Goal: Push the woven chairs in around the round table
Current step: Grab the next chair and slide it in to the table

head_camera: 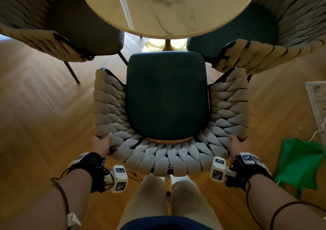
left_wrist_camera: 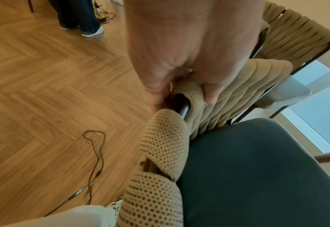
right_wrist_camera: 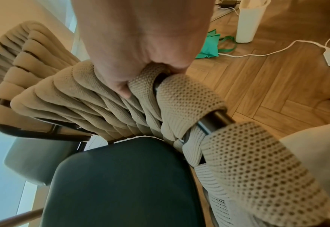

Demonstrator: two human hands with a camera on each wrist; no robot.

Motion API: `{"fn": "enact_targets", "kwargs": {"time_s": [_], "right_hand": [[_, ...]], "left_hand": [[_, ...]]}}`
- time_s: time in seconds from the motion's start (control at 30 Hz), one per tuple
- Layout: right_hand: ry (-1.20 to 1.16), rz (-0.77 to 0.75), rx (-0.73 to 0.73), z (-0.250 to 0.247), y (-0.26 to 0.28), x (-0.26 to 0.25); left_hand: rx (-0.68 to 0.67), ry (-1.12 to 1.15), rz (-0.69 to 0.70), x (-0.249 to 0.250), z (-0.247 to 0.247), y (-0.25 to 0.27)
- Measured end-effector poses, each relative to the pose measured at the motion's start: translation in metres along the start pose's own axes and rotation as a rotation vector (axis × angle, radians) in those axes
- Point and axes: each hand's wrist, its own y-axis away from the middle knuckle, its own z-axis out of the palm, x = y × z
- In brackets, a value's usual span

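Observation:
A woven beige chair [head_camera: 169, 157] with a dark seat cushion [head_camera: 167, 95] stands in front of me, its front edge just short of the round marble table [head_camera: 167, 9]. My left hand [head_camera: 102, 144] grips the back rail at its left corner, thumb over the weave [left_wrist_camera: 179, 95]. At the right corner my right hand [head_camera: 237, 145] grips the rail the same way [right_wrist_camera: 140, 73]. Two more woven chairs flank it: the left chair [head_camera: 44, 41] and the right chair [head_camera: 264, 55], whose arm nearly touches the middle chair's right arm.
Herringbone wood floor [head_camera: 44, 115] all around. A green bag [head_camera: 299, 162] and white cables [right_wrist_camera: 267, 50] lie on the floor at the right, beside a rug edge [head_camera: 317, 102]. A dark cable [left_wrist_camera: 96, 153] lies at the left. Another person's legs [left_wrist_camera: 78, 16] stand farther off.

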Motion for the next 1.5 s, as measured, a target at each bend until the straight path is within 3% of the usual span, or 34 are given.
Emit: {"fn": "enact_targets", "kwargs": {"time_s": [0.4, 0.77, 1.5], "right_hand": [[0.099, -0.013, 0.036, -0.021, -0.013, -0.001], [0.127, -0.032, 0.011, -0.022, -0.018, 0.0], [0.166, -0.024, -0.033, -0.023, -0.036, 0.009]], "left_hand": [[-0.055, -0.119, 0.117, -0.03, 0.002, -0.019], [-0.052, -0.074, -0.046, -0.011, 0.007, -0.002], [-0.008, -0.086, -0.044, -0.01, 0.011, 0.004]]}}
